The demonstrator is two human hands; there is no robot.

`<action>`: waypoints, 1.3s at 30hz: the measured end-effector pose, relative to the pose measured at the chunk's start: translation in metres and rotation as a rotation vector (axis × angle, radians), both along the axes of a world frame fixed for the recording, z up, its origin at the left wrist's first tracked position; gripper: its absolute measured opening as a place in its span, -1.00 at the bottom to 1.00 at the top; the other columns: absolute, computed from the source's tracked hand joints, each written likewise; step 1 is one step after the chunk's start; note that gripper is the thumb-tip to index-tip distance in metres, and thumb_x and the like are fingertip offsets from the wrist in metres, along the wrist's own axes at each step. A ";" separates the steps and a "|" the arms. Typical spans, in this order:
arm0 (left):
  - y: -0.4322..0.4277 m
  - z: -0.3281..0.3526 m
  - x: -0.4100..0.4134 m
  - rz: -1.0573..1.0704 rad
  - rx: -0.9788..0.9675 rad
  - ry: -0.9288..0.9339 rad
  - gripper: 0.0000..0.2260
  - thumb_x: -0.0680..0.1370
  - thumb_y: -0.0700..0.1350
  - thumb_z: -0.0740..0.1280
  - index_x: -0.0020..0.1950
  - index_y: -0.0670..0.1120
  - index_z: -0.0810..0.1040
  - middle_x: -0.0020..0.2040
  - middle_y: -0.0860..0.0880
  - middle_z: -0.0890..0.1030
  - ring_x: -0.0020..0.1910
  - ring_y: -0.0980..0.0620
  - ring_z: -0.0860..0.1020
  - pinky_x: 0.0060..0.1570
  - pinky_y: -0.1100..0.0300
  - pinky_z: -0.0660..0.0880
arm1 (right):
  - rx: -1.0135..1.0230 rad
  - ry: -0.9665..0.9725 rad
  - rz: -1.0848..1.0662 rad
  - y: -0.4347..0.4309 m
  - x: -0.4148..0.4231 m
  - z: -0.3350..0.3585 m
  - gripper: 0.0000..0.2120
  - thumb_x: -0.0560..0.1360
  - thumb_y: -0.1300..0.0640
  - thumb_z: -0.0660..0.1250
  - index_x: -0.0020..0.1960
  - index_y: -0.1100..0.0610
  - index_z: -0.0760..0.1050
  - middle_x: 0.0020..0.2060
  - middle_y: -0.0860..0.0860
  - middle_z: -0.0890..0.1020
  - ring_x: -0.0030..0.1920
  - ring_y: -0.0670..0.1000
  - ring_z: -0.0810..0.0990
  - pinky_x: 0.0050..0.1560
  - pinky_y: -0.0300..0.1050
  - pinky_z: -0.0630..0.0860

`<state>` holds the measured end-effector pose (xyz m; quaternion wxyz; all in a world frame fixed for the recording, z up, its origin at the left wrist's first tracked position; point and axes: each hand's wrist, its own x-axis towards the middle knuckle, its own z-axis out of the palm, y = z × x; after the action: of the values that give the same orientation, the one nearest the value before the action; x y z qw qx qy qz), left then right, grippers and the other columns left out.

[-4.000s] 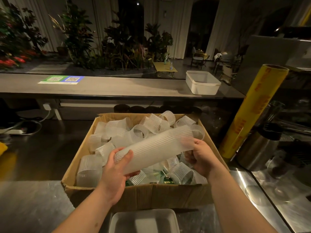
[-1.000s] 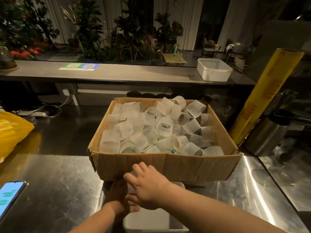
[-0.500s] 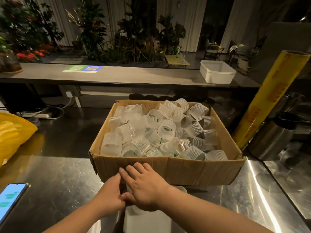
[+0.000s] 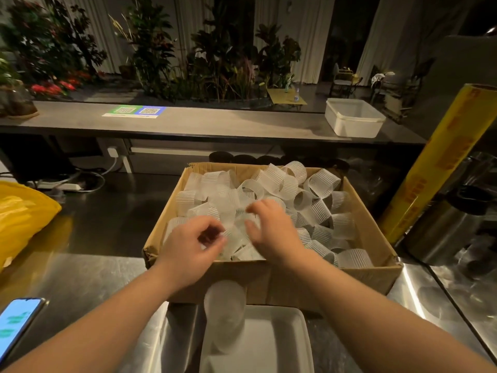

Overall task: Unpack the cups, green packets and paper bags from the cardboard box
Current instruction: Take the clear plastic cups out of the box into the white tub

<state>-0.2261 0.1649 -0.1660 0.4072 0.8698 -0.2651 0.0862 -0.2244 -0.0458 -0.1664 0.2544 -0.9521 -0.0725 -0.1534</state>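
Note:
A cardboard box stands on the steel counter, filled with several ribbed translucent cups. No green packets or paper bags show among them. Both my hands are over the near-left part of the box. My left hand has its fingers curled, with the tips at a cup's rim; blur hides whether it grips. My right hand hovers with spread, relaxed fingers just above the cups. A stack of nested cups stands in a white tray in front of the box.
A phone lies at the near left and a yellow bag sits further left. A tall yellow roll leans by a steel pot on the right. A white tub sits on the far counter.
Both hands have left the stack of cups in the white tray and moved up and forward into the box. Four seconds ago they held that stack above the box.

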 end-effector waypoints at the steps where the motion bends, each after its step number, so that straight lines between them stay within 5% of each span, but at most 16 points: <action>1: -0.006 0.000 0.014 0.025 0.071 -0.021 -0.90 0.57 -0.10 0.46 0.02 0.08 0.59 -0.06 0.19 0.60 -0.02 0.17 0.58 -0.01 0.27 0.59 | -0.035 0.048 -0.087 -0.011 0.009 -0.003 -0.73 0.63 0.05 0.27 0.31 0.05 0.50 0.26 -0.03 0.51 0.30 -0.01 0.42 0.35 -0.02 0.44; 5: -0.025 -0.014 0.062 0.254 0.291 -0.114 -0.80 0.60 -0.03 0.38 0.20 0.13 0.51 0.21 0.15 0.48 0.27 0.12 0.38 0.37 0.15 0.36 | -0.158 0.224 -0.224 -0.035 0.027 -0.014 -0.66 0.62 0.11 0.22 0.38 0.04 0.51 0.49 0.06 0.32 0.50 0.12 0.22 0.44 0.08 0.32; 8: -0.028 -0.015 0.079 0.319 0.321 -0.192 -0.71 0.55 -0.11 0.41 0.24 0.08 0.51 0.26 0.09 0.48 0.31 0.03 0.37 0.37 0.12 0.31 | -0.245 0.337 -0.209 -0.039 0.033 -0.018 -0.54 0.62 0.05 0.21 0.52 0.01 0.40 0.63 0.03 0.12 0.61 0.13 0.02 0.55 0.19 0.17; 11: -0.018 -0.017 0.086 0.299 0.257 -0.301 -0.70 0.47 -0.07 0.49 0.17 0.04 0.56 0.21 0.04 0.53 0.27 -0.03 0.43 0.31 0.10 0.31 | -0.216 0.362 -0.205 -0.044 0.037 -0.024 -0.45 0.61 0.04 0.23 0.58 0.03 0.29 0.64 0.02 0.13 0.61 0.12 0.06 0.56 0.17 0.20; 14: -0.003 -0.020 0.089 0.249 0.352 -0.228 -0.54 0.43 0.17 0.52 0.26 0.07 0.50 0.37 0.04 0.43 0.43 -0.04 0.32 0.45 -0.03 0.26 | -0.129 0.254 -0.245 -0.049 0.042 -0.031 -0.44 0.62 0.00 0.25 0.58 0.09 0.28 0.59 0.01 0.27 0.55 0.09 0.23 0.53 0.08 0.28; 18: 0.003 -0.024 0.083 0.157 0.393 0.094 -0.20 0.41 0.21 0.55 0.52 0.13 0.21 0.55 0.11 0.22 0.54 0.04 0.20 0.52 0.01 0.21 | 0.137 0.156 -0.328 -0.050 0.043 -0.034 -0.30 0.56 -0.27 0.31 0.54 0.12 0.29 0.45 0.02 0.39 0.43 0.03 0.38 0.39 0.01 0.38; 21: 0.001 -0.021 0.078 0.186 0.292 0.091 -0.25 0.46 0.09 0.55 0.53 0.10 0.22 0.53 0.07 0.32 0.50 0.02 0.31 0.47 0.04 0.30 | 0.272 0.152 -0.339 -0.050 0.040 -0.035 -0.15 0.46 -0.38 0.37 0.54 0.12 0.28 0.43 0.01 0.37 0.40 0.02 0.39 0.37 0.01 0.39; 25: -0.016 -0.005 0.068 0.161 0.074 0.063 -0.21 0.44 0.05 0.58 0.47 0.15 0.12 0.36 0.17 0.31 0.30 0.13 0.35 0.29 0.08 0.40 | 0.712 0.078 -0.380 -0.056 0.041 -0.030 -0.45 0.51 -0.17 0.46 0.38 0.02 0.38 0.28 -0.03 0.47 0.27 0.02 0.51 0.29 0.07 0.52; 29: -0.055 0.003 0.056 0.021 -0.088 0.181 -0.26 0.39 0.01 0.61 0.35 0.25 0.17 0.28 0.19 0.39 0.18 0.20 0.47 0.02 0.39 0.46 | 1.315 0.070 -0.308 -0.066 0.038 -0.026 -0.55 0.59 0.02 0.40 0.38 -0.07 0.27 0.37 0.09 0.48 0.14 0.13 0.62 0.10 0.10 0.61; 35: -0.083 -0.023 0.047 0.014 -0.118 0.288 -0.27 0.31 0.25 0.53 0.42 0.25 0.32 0.32 0.17 0.40 0.23 0.12 0.45 0.18 0.07 0.57 | 1.563 0.006 -0.144 -0.071 0.023 -0.018 -0.59 0.66 0.10 0.25 0.49 -0.02 0.33 0.28 0.09 0.59 0.18 0.17 0.63 0.00 0.06 0.60; 39: -0.082 -0.026 0.050 0.032 -0.124 0.279 -0.28 0.36 0.14 0.57 0.45 0.18 0.33 0.32 0.18 0.39 0.28 0.12 0.41 0.24 0.14 0.44 | 1.469 0.130 -0.038 -0.064 0.018 -0.018 -0.52 0.47 -0.04 0.32 0.39 -0.02 0.47 0.25 0.08 0.63 0.25 0.18 0.60 0.17 0.10 0.57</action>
<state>-0.1765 0.0828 -0.1917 0.4914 0.8507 -0.1862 -0.0127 -0.2061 -0.1096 -0.1840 0.8274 -0.5448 0.0807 -0.1103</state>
